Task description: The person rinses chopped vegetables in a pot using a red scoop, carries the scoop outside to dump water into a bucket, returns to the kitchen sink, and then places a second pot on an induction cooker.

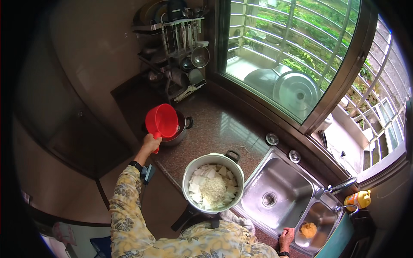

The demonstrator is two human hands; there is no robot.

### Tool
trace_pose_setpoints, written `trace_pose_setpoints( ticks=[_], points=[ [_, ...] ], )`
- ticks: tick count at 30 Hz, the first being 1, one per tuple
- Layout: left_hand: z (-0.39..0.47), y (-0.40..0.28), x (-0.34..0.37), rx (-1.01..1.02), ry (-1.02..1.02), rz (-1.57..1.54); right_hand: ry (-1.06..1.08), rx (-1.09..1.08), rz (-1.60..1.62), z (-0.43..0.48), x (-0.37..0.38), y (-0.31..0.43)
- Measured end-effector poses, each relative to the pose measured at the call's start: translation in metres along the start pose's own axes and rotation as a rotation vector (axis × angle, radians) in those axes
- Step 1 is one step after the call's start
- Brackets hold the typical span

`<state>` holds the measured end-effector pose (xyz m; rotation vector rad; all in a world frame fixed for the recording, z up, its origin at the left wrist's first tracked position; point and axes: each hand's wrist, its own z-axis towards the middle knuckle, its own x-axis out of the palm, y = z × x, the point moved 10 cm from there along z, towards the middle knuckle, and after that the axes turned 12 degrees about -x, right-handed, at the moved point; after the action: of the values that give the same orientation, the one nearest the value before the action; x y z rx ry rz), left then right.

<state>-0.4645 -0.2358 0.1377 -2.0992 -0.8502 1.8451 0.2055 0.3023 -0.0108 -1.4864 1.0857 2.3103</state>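
Note:
My left hand (pixel 151 143) grips the handle of a red plastic dipper (pixel 161 119). The dipper is tilted over a dark two-handled pot (pixel 176 138), covering much of its mouth. Close in front of my body stands a pressure cooker pot (pixel 186 180) without its lid. White flat pieces (pixel 195 188) fill it, with a heap of pale grains (pixel 213 188) on top. Down at the right, my right hand (pixel 286 238) rests at the front rim of the double steel sink (pixel 274 180). I see nothing in that hand; its fingers are too small to make out clearly.
An orange-brown sponge or scrubber (pixel 308 230) lies in the small basin. A faucet (pixel 335 187) and a yellow bottle (pixel 358 200) stand behind it. Two drain strainers (pixel 272 139) sit by the window frame. A utensil rack (pixel 174 51) fills the back corner.

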Motion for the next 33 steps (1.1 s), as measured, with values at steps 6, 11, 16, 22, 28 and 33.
trace_pose_setpoints(
  ticks=[6,11,16,22,28,33],
  points=[
    [-0.012,-0.014,-0.004,0.104,-0.139,0.164,-0.029,0.01,0.017,0.005,-0.005,0.005],
    [-0.036,-0.026,-0.019,0.162,-0.23,0.269,-0.048,0.048,0.034,0.005,-0.008,0.005],
    [-0.037,-0.025,-0.026,0.194,-0.298,0.184,-0.053,0.053,0.035,0.001,-0.009,0.001],
    [0.002,0.023,0.033,-0.244,0.467,-0.816,-0.082,0.006,0.034,0.0,-0.012,0.002],
    [-0.11,-0.068,0.009,-0.068,0.675,-0.824,-0.128,0.073,0.092,0.01,-0.017,0.001],
    [-0.249,-0.157,0.029,0.113,0.933,-0.695,-0.145,0.069,0.071,0.007,-0.021,-0.001]
  ],
)
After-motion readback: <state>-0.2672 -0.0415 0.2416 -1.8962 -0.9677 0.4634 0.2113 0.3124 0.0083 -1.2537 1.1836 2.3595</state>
